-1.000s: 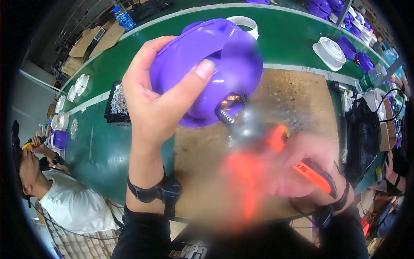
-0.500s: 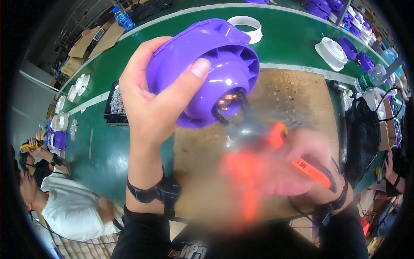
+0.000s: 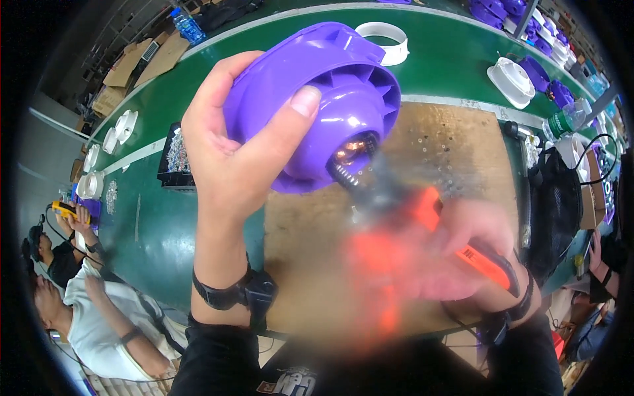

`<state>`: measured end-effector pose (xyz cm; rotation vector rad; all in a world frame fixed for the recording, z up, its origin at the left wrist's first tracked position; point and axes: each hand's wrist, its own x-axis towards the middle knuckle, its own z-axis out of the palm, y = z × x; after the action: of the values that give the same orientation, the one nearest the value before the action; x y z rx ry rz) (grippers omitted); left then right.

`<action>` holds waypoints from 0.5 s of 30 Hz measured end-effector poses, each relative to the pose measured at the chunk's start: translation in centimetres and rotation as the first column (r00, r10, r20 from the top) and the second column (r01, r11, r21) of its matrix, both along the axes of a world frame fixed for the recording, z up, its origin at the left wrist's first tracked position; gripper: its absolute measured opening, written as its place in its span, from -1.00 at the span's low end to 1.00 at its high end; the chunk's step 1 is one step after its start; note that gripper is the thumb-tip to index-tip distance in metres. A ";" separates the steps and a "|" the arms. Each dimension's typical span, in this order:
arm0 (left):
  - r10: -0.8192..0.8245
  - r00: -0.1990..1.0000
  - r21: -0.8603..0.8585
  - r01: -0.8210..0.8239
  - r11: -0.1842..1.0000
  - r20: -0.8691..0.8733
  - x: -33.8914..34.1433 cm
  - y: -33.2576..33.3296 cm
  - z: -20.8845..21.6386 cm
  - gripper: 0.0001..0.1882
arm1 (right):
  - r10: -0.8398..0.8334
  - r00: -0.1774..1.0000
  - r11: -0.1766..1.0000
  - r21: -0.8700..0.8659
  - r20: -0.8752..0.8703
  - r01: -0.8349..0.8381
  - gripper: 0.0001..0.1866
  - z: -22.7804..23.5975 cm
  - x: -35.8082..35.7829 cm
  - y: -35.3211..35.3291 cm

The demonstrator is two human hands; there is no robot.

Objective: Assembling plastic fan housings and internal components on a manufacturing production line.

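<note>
My left hand [image 3: 228, 145] grips a glossy purple plastic housing [image 3: 290, 142] by its rim, thumb pressed on its outer face, and holds it tilted above the board. Copper-coloured metal [image 3: 353, 152] shows inside its round opening, which faces down and right. My right hand [image 3: 472, 244] is closed around orange-and-black handled pliers [image 3: 485, 264]. Their dark jaws reach the rim of that opening, with one jaw along its lower left side and the other at its right. The pliers' middle and lower handle are smeared, so what the jaws grip cannot be made out.
A brown work board [image 3: 456, 152] with small scattered bits lies on the green table [image 3: 165, 224]. Around it are a black tray of small metal parts [image 3: 175, 162], a white ring [image 3: 389, 53], a black mesh bag [image 3: 556, 211] and a plastic bottle [image 3: 566, 121]. Other people sit at left and right.
The pliers and my right hand have shifted slightly, jaws still at the opening. The housing is nearly still. At the left, one person's hand with a yellow tool has risen.
</note>
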<state>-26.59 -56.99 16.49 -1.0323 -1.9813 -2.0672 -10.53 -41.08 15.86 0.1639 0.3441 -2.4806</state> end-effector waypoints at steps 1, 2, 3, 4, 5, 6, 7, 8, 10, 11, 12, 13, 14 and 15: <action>0.003 1.000 -0.001 -0.003 1.000 -0.006 -0.1 -0.1 -0.2 -0.58 | 0.003 1.000 1.000 -0.002 0.001 -0.003 -0.59 -0.2 -0.1 -0.1; 0.002 1.000 0.002 -0.002 1.000 -0.016 -0.1 -0.2 -0.1 -0.58 | 0.010 1.000 0.999 -0.034 -0.013 -0.011 -0.58 -0.3 -0.2 -0.1; 0.002 1.000 0.003 -0.001 1.000 -0.018 -0.1 -0.3 0.0 -0.58 | 0.017 0.999 0.998 -0.065 -0.027 -0.019 -0.58 -0.4 -0.2 -0.2; 0.002 1.000 0.001 -0.002 1.000 -0.026 -0.1 -0.3 0.1 -0.58 | 0.017 0.999 0.998 -0.064 -0.029 -0.019 -0.58 -0.4 -0.2 -0.2; 0.000 0.999 0.001 0.000 1.000 -0.034 -0.1 -0.4 0.0 -0.57 | 0.056 0.998 0.996 -0.069 -0.031 -0.058 -0.58 -0.4 -0.2 -0.1; -0.001 0.999 0.003 0.002 1.000 -0.034 -0.1 -0.4 0.0 -0.57 | 0.094 0.995 0.993 -0.074 -0.033 -0.096 -0.58 -0.4 -0.2 0.0; -0.011 0.999 0.005 0.011 1.000 -0.037 -0.1 -0.5 0.1 -0.58 | 0.093 0.995 0.993 -0.073 -0.034 -0.095 -0.58 -0.1 0.0 -0.2; -0.019 0.999 0.006 0.019 1.000 -0.039 -0.1 -0.7 0.1 -0.58 | 0.054 0.998 0.998 -0.033 -0.029 -0.055 -0.58 0.4 0.3 -0.4; -0.015 0.998 -0.002 0.014 1.000 -0.054 -0.2 -0.8 0.0 -0.59 | 0.015 1.000 1.000 0.005 -0.025 -0.015 -0.59 0.6 0.4 -0.5; -0.009 0.998 -0.011 0.008 1.000 -0.069 -0.2 -0.8 0.0 -0.59 | 0.013 0.999 1.000 0.010 -0.034 -0.012 -0.59 0.6 0.5 -0.5; -0.007 0.998 -0.011 0.007 1.000 -0.068 -0.2 -0.8 -0.1 -0.59 | 0.010 0.999 1.000 0.014 -0.043 -0.010 -0.59 0.6 0.5 -0.4; -0.004 0.997 -0.015 0.003 1.000 -0.072 -0.3 -0.8 -0.3 -0.60 | 0.009 0.999 1.000 0.017 -0.052 -0.008 -0.59 0.6 0.6 -0.7; -0.003 0.997 -0.019 0.001 1.000 -0.077 -0.3 -0.9 -0.3 -0.60 | 0.005 0.998 1.000 0.021 -0.062 -0.004 -0.59 0.6 0.6 -0.7; -0.001 0.997 -0.020 0.000 1.000 -0.077 -0.3 -0.9 -0.3 -0.60 | 0.003 0.997 1.000 0.024 -0.071 -0.001 -0.59 0.5 0.6 -0.8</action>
<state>-26.93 -57.92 16.18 -1.0988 -1.9694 -1.9802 -9.93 -41.84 16.41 0.0858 0.4037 -2.4855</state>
